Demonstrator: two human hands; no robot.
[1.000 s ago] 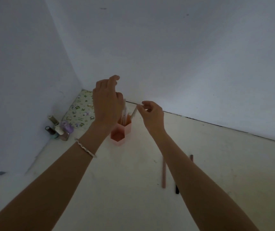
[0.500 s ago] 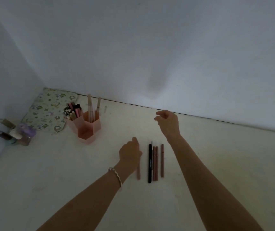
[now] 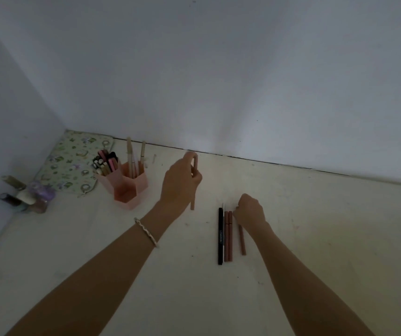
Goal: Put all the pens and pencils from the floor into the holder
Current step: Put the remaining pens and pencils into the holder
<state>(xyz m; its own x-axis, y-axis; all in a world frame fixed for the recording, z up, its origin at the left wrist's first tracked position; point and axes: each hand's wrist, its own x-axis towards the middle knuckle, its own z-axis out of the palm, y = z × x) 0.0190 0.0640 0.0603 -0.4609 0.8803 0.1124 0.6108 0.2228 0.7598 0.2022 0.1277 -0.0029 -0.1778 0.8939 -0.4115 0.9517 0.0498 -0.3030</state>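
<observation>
Left hand holds pink pencil upright.

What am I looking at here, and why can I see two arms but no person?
The camera sits on the person's head, looking down, so you only see their arms. The left hand holds one pink pencil lifted upright. The right hand reaches down onto another pink pencil on the floor. Beside it lie a black pen and more pink pencils. The pink holder already has pens standing in it. Little bottles and a flowery pouch sit in the corner.
</observation>
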